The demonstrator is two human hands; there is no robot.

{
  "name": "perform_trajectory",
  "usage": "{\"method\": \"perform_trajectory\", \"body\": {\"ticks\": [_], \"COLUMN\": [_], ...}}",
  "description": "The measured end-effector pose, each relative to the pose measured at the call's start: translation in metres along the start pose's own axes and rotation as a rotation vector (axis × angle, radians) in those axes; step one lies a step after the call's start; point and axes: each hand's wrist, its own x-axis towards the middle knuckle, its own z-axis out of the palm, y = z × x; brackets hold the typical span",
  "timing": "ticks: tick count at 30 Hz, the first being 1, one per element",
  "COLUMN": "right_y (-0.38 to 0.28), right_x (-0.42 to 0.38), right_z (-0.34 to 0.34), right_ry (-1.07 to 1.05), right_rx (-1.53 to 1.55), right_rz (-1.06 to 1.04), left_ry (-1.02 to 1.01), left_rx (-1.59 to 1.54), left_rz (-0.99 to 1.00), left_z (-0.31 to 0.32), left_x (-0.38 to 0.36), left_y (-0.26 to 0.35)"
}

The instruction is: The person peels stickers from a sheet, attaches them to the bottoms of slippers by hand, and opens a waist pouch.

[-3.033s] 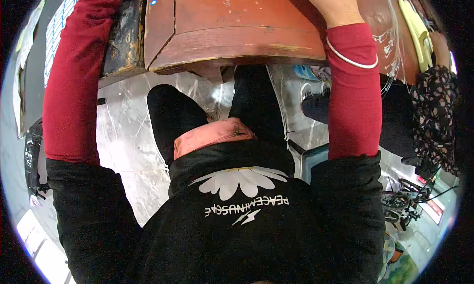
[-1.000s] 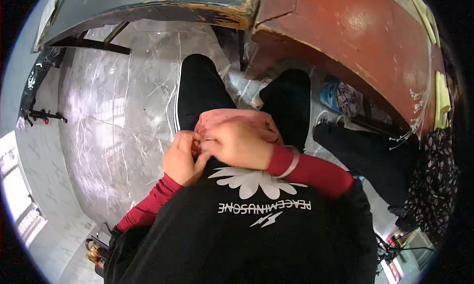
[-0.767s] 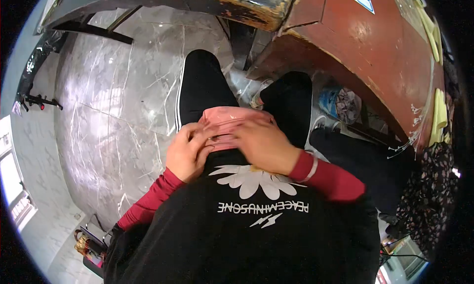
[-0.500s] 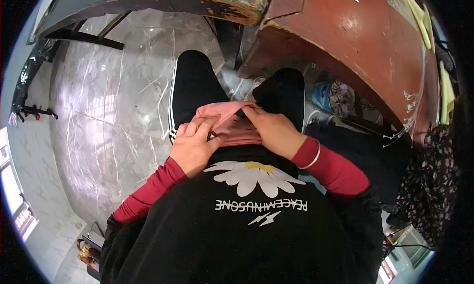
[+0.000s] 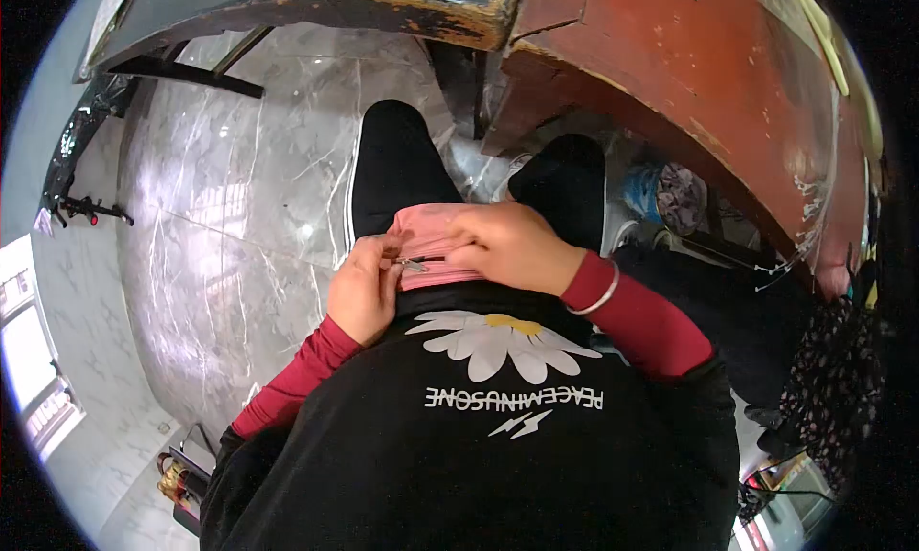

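Across my lap lies a pink zip pouch [image 5: 426, 227], its fabric creased. A short dark slit of its zip shows between my hands, with a metal zip pull [image 5: 414, 265] at the left end. My left hand [image 5: 364, 281] is closed, thumb and fingers pinching the pouch's left edge close to the pull. Over the right part of the pouch, my right hand [image 5: 512, 247] has its fingers curled together by the slit. It is a little blurred, and what its fingertips hold is hidden. A pale bangle [image 5: 605, 291] circles my right wrist.
A worn reddish-brown table [image 5: 661, 67] curves across the upper right, beside a dark table with a chipped edge [image 5: 421, 20]. Below the table stands a blue container [image 5: 646, 192] with crumpled stuff. Grey marbled floor tiles [image 5: 239, 178] spread on the left.
My right hand has moved left from the pouch's raised upper edge to the zip. The open flap now lies flatter, narrowing the dark gap. My left fingers have shifted to the pouch's left end.
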Motion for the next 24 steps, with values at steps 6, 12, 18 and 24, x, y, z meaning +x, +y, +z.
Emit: {"method": "perform_trajectory", "body": {"ticks": [6, 12, 18, 24], "right_y": [-0.011, -0.011, 0.013, 0.082], "right_x": [0.030, 0.020, 0.004, -0.068], "right_z": [0.054, 0.048, -0.002, -0.042], "right_ry": [-0.114, 0.008, -0.128, -0.131], "right_rx": [-0.089, -0.147, -0.029, 0.062], "right_rz": [-0.034, -0.145, 0.202, 0.518], "left_ry": [0.112, 0.035, -0.001, 0.022], "left_rx": [-0.071, 0.058, 0.103, 0.114], "left_rz": [-0.020, 0.151, 0.216, 0.145], "left_z": [0.000, -0.002, 0.006, 0.017], "left_x": [-0.009, -0.002, 0.012, 0.012], "left_y": [-0.006, -0.008, -0.013, -0.017]}}
